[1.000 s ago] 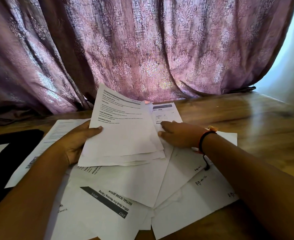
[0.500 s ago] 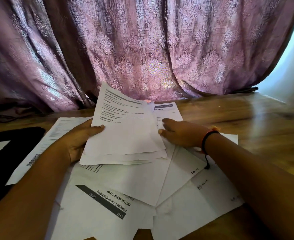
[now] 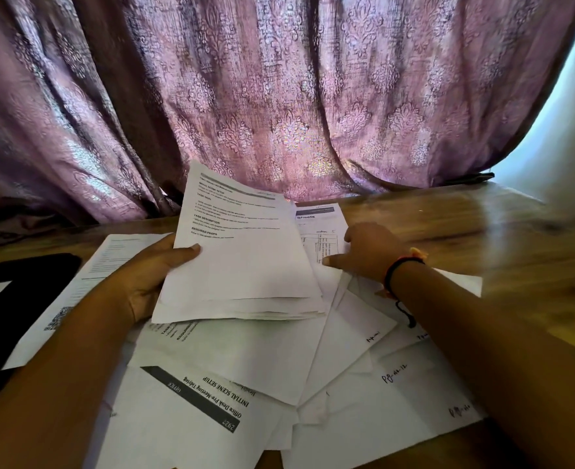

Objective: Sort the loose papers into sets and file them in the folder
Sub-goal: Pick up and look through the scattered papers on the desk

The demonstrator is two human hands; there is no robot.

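Observation:
My left hand [image 3: 150, 275] grips a stack of several printed sheets [image 3: 245, 262] by its left edge, tilted up above the table. My right hand [image 3: 369, 252] rests fingers-down on a sheet headed "Sheets" [image 3: 319, 225] that lies just behind and right of the held stack; a black cord bracelet circles the wrist. Below both hands a loose spread of white papers [image 3: 279, 360] overlaps on the wooden table [image 3: 499, 238], some face down with handwritten page notes, one upside down with a dark header bar [image 3: 191, 397]. A black folder [image 3: 15, 299] lies at the left.
A purple patterned curtain [image 3: 279, 96] hangs along the table's far edge. Another printed sheet with a QR code [image 3: 86, 286] lies partly over the black folder's right side. Bare wood shows at the right of the table.
My right hand has shifted a little to the right on the "Sheets" page, uncovering more of its table. The held stack in my left hand has risen slightly.

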